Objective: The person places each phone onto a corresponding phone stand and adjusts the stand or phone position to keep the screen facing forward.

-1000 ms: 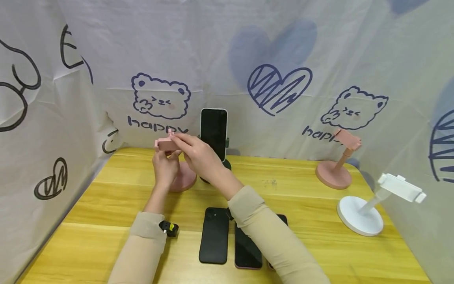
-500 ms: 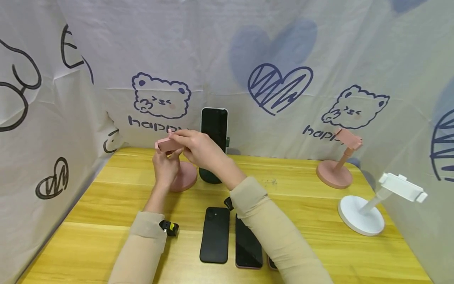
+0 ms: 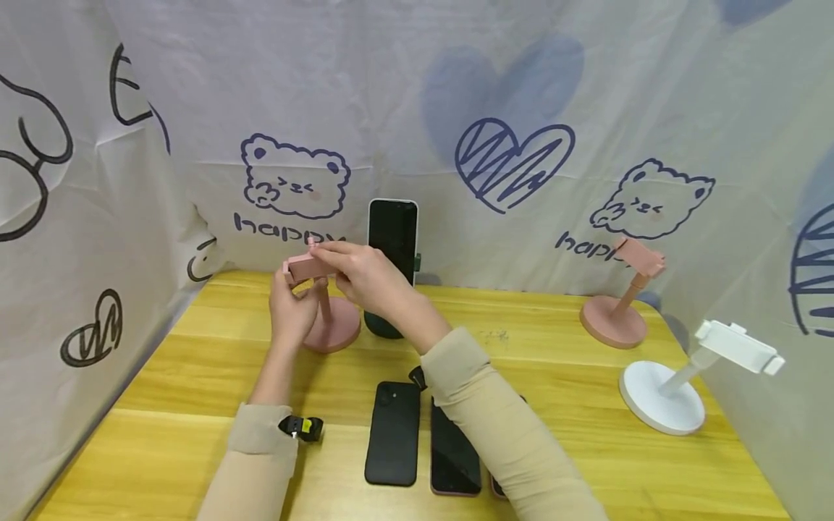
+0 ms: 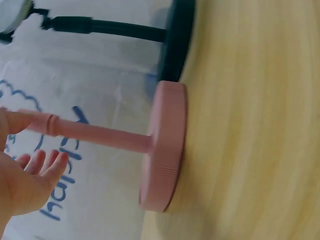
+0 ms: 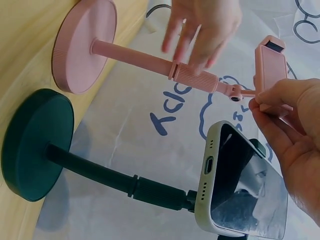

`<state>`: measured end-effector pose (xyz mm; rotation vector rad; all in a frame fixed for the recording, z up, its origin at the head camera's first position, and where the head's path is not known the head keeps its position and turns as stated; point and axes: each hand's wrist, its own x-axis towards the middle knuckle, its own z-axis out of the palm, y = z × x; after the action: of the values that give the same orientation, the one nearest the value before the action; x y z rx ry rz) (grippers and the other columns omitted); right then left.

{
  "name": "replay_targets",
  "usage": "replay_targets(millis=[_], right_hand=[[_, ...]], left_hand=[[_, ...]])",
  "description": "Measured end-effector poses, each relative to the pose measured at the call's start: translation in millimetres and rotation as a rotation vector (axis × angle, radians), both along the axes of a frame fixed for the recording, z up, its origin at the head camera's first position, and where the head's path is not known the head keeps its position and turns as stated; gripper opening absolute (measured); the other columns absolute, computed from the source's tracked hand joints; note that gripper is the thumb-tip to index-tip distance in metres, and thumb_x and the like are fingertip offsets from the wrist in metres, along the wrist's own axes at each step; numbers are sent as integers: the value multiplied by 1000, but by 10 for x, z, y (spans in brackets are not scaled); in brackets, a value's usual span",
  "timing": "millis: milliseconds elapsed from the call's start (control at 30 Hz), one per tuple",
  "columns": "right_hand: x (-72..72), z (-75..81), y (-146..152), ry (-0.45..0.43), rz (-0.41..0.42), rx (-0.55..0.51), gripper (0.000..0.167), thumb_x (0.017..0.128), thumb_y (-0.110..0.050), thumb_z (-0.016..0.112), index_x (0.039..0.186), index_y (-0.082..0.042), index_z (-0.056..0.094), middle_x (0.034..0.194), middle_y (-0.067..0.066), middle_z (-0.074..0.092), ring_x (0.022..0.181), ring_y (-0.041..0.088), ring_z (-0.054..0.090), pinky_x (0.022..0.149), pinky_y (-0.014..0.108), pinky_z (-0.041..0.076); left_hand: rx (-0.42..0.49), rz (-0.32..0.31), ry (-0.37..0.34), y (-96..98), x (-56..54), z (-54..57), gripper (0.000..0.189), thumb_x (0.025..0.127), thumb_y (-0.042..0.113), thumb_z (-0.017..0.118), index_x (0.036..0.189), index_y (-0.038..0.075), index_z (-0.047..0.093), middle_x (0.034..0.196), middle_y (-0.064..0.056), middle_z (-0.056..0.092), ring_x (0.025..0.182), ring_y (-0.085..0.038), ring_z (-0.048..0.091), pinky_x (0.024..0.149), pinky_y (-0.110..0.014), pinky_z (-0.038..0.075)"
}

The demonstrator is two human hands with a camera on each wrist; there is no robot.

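A pink phone stand (image 3: 339, 324) stands at the back left of the table, its clamp head raised on a ribbed stem. My right hand (image 3: 371, 278) pinches the right end of that clamp (image 5: 272, 67), thumb and fingertips on it in the right wrist view. My left hand (image 3: 292, 311) is beside the upper stem, below the clamp. Its fingers (image 4: 49, 167) are loosely spread, and one digit lies over the top of the stem in the left wrist view. A dark green phone stand (image 5: 40, 145) beside it bears a white-edged phone (image 3: 393, 235).
Face down in front lies a black phone (image 3: 393, 434), with another dark phone (image 3: 454, 452) to its right. A further phone is mostly under the right sleeve (image 3: 502, 427). At right stand another pink stand (image 3: 612, 320) and a white stand (image 3: 661, 398). Printed cloth hangs behind.
The pink clamp has tilted slightly, its right end rising. My left hand has shifted left and loosened from the stem, uncovering more of it. My right hand stays on the clamp.
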<state>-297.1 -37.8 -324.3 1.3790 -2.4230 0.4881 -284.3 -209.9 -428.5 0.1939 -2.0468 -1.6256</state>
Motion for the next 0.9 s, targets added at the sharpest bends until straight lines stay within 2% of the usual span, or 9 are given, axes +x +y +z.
replay_targets(millis=[100,200,267,333,400,500,600,767,900], right_hand=[[13,-9,-3,-11,-16,6,58,98,1,68,152,-14,54,148,8,60,118,25,69,96,26,57],[20,-14,-8,-28,-33,9,59,98,-1,69,153,-15,53,150,7,59,122,25,67,100,28,55],[25,-17,-11,-37,-41,11,59,98,-2,69,154,-16,53,150,6,58,123,26,67,101,29,55],[27,-19,-14,-46,-46,9,60,98,-2,70,154,-16,53,150,6,58,123,25,67,102,29,55],[27,-19,-18,-48,-49,5,60,98,-2,70,153,-16,53,150,6,59,123,25,67,101,29,55],[23,-23,-24,-48,-42,-15,59,97,-1,71,152,-15,55,149,7,60,122,25,67,100,29,56],[22,-34,-29,-49,-33,-34,59,97,0,70,152,-14,54,149,7,59,119,26,68,98,28,56],[26,-64,-30,-66,-25,-62,60,97,2,70,153,-13,53,150,8,59,115,25,69,95,27,57],[43,-90,-26,-94,-28,-104,57,97,0,70,151,-11,55,150,9,58,120,25,67,99,27,56]], left_hand=[[122,58,64,-30,85,51,54,101,5,65,150,-2,42,148,-19,48,134,-29,53,109,-42,51],[262,79,215,-57,169,132,43,106,4,55,147,-4,47,142,-15,54,127,-24,58,104,-31,53],[338,49,329,-80,224,194,35,108,7,51,140,-6,54,134,-12,59,119,-24,62,96,-25,56],[386,-18,420,-108,276,251,31,109,9,50,133,-7,60,127,-11,64,113,-25,64,89,-24,58],[392,-100,470,-136,319,299,29,108,10,52,128,-7,64,122,-9,67,110,-26,65,87,-24,59],[358,-210,485,-173,360,338,28,106,5,56,126,-12,63,118,-9,70,109,-22,66,87,-25,59],[319,-275,471,-202,380,343,30,102,-4,58,127,-20,58,116,-7,71,106,-18,68,88,-26,60],[281,-289,447,-220,390,327,31,99,-11,61,127,-24,57,114,-5,71,103,-16,70,88,-26,60],[286,-297,462,-227,376,318,31,98,-11,63,126,-24,58,114,-6,72,103,-17,72,88,-27,60]])
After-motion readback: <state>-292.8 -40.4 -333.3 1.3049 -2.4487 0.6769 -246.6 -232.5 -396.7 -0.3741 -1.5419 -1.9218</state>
